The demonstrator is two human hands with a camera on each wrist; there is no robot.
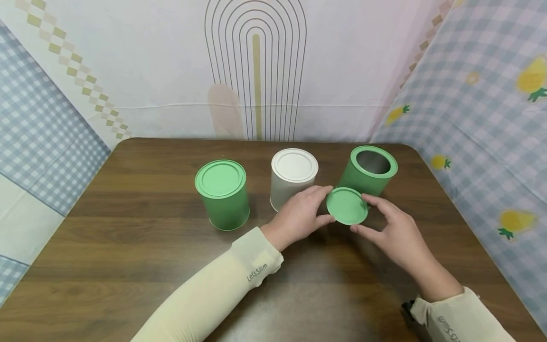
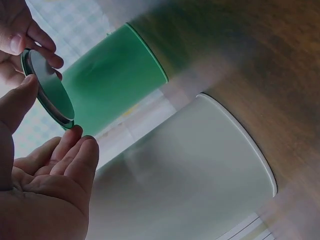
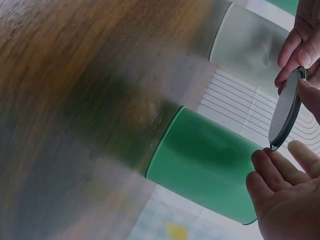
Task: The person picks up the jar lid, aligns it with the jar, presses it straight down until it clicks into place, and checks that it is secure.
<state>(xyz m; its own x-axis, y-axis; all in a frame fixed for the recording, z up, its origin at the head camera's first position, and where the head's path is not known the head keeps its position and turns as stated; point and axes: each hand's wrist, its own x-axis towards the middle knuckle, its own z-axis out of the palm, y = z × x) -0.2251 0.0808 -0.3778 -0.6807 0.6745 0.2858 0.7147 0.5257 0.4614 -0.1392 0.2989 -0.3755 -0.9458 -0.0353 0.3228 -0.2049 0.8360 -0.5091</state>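
Observation:
Between both hands, a round green lid (image 1: 347, 206) is held above the table, in front of an open green can (image 1: 363, 178). My left hand (image 1: 302, 211) grips the lid's left edge with thumb and fingers. At its right edge my right hand (image 1: 395, 232) pinches it the same way. The lid's metallic underside (image 3: 286, 107) shows in the right wrist view. That can stands upright with its dark inside visible through the round opening. Just beyond my left hand stands a white can (image 1: 295, 166) with its lid on.
A second green can (image 1: 222, 194), lid on, stands to the left on the brown wooden table (image 1: 128, 228). A patterned cloth (image 1: 171, 71) hangs behind the table's far edge, and checked cloth (image 1: 474, 142) hangs along the right side.

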